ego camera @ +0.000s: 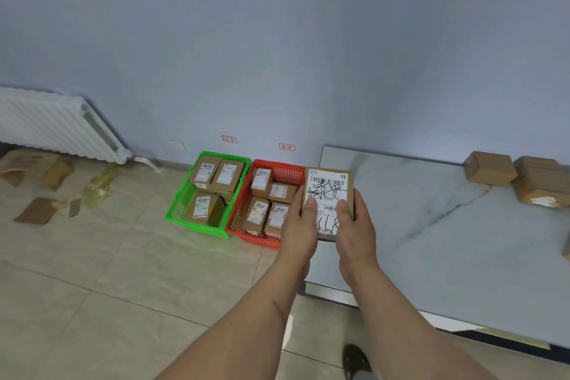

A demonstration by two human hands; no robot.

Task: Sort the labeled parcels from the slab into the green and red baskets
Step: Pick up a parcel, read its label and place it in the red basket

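I hold a flat brown parcel [328, 188] with a white barcode label and black handwriting, its label facing up. My left hand [300, 225] grips its left edge and my right hand [354, 225] grips its right edge, thumbs on the label. The parcel hangs over the left edge of the grey marble slab [416, 225], just right of the red basket [279, 171]. Several labeled parcels lie in the red basket. The green basket [182, 210] to its left holds three labeled parcels.
More brown parcels [490, 168] sit at the slab's far right. A white radiator [55, 123] stands against the wall at left, with cardboard scraps [37, 210] on the tiled floor. Two small red-outlined tags [229, 139] hang on the wall above the baskets. My shoe [354, 359] shows below.
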